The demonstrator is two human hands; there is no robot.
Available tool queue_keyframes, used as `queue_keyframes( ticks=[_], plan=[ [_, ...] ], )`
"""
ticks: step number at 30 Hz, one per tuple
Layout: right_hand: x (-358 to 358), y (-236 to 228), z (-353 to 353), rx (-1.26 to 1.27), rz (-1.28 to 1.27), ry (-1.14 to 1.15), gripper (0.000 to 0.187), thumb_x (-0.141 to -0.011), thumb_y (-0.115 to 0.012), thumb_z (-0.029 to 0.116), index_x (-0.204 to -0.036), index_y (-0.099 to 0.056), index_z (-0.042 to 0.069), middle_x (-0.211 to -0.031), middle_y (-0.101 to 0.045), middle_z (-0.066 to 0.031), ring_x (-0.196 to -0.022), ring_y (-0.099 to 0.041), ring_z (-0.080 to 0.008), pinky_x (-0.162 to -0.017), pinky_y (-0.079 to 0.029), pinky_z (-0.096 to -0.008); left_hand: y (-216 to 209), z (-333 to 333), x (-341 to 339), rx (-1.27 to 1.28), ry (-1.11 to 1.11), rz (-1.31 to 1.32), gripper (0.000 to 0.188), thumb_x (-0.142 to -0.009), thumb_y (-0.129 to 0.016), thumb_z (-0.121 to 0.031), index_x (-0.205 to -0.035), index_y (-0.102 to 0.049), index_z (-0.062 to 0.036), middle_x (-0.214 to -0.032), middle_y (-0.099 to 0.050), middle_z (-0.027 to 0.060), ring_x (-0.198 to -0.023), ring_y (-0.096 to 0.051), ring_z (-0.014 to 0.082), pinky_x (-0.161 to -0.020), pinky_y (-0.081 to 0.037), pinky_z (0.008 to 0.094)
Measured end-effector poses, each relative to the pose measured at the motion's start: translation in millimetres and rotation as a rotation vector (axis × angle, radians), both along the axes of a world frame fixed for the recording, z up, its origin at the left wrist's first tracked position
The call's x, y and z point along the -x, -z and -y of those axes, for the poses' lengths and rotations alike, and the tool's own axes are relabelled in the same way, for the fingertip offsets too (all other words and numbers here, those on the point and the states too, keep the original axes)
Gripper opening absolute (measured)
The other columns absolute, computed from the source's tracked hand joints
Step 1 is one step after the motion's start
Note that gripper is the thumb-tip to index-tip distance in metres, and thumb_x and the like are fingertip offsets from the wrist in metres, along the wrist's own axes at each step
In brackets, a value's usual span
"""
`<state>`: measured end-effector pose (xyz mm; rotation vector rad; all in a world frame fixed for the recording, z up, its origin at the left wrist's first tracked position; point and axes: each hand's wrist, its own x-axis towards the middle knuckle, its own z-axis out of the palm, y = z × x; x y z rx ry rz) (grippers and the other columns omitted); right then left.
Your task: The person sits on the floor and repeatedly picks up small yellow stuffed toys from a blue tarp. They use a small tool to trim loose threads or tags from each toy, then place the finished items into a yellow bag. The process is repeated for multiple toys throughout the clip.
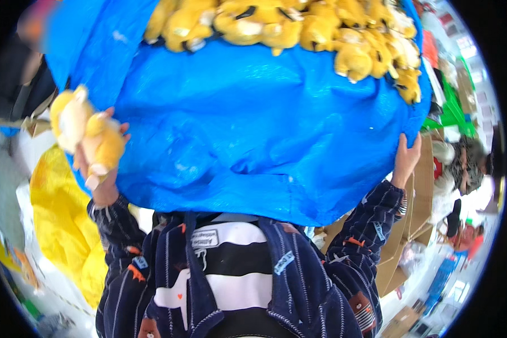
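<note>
My left hand (103, 174) is closed around a yellow plush toy (106, 143) with pale patches, raised at the left edge of a blue plastic sheet (253, 124). Its fingertips show past the toy's right side. Along the sheet's right edge rests my right hand (405, 161), two fingertips apart and pointing away from me. No toy is in it, and its remaining fingers are partly hidden. Several more yellow plush toys (259, 25) lie packed together across the sheet's far side and down its far right.
A yellow sheet or bag (62, 219) hangs at the left, below the blue sheet. Cardboard boxes (417, 197) stand close by my right forearm. Farther right is a green crate or bin (450, 107). At the far left, a person in dark clothing (11, 79) is partly visible.
</note>
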<state>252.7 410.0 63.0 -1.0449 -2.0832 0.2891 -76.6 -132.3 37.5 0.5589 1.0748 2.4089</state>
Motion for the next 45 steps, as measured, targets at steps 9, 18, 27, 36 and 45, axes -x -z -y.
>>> queue_keyframes(
  ticks=[9,18,27,36,45],
  plan=[
    [-31.1,10.3,-2.4,-0.074,0.012,0.166,0.042,-0.082,-0.057,0.014,-0.12,-0.048,-0.001,-0.109,-0.058,-0.0217,-0.1,-0.057,-0.0342,-0.086,-0.043,-0.0385,4.0,23.4,22.5,-0.035,-0.142,-0.055,0.073,-0.086,-0.051,-0.046,-0.139,-0.019,-0.008,-0.138,-0.031,0.02,-0.112,-0.048,0.0385,-0.099,-0.032,0.0535],
    [-26.7,15.2,-5.7,0.039,0.018,0.189,0.048,-0.082,-0.059,0.018,-0.122,-0.045,-0.003,-0.113,-0.055,-0.0238,-0.105,-0.054,-0.0363,-0.089,-0.042,-0.04,-5.2,12.0,0.8,0.045,-0.1,-0.15,0.081,-0.082,-0.056,-0.05,-0.138,-0.019,-0.0046,-0.137,-0.032,0.021,-0.11,-0.049,0.0369,-0.096,-0.037,0.0486],
    [16.8,-41.0,62.6,0.221,-0.415,-0.213,0.043,-0.09,-0.054,0.013,-0.127,-0.042,-0.003,-0.126,-0.047,-0.0151,-0.11,-0.048,-0.0209,-0.091,-0.04,-0.0303,-34.7,-54.8,-48.4,0.824,0.265,-0.368,0.043,-0.077,-0.069,-0.012,-0.115,-0.052,0.0001,-0.108,-0.059,0.0081,-0.098,-0.057,0.0161,-0.083,-0.047,0.0308],
    [73.0,-154.3,208.0,0.194,-0.499,-1.627,0.054,-0.09,-0.052,0.039,-0.125,-0.045,-0.001,-0.077,-0.064,-0.0044,-0.054,-0.061,-0.0131,-0.056,-0.047,-0.0282,12.4,-142.4,-69.6,1.197,0.608,-0.846,0.058,-0.072,-0.071,-0.036,-0.115,-0.052,-0.0029,-0.114,-0.052,0.0187,-0.1,-0.055,0.0329,-0.085,-0.045,0.0377],
    [82.5,-196.4,212.1,0.548,-0.293,-1.91,0.041,-0.086,-0.059,0.024,-0.124,-0.046,0.014,-0.087,-0.064,0.0014,-0.068,-0.061,-0.0119,-0.068,-0.047,-0.0284,-37.4,-107.5,8.2,0.283,0.121,0.2,0.059,-0.087,-0.053,-0.043,-0.129,-0.035,-0.0052,-0.12,-0.051,0.0138,-0.095,-0.059,0.024,-0.08,-0.049,0.0372]
  ],
)
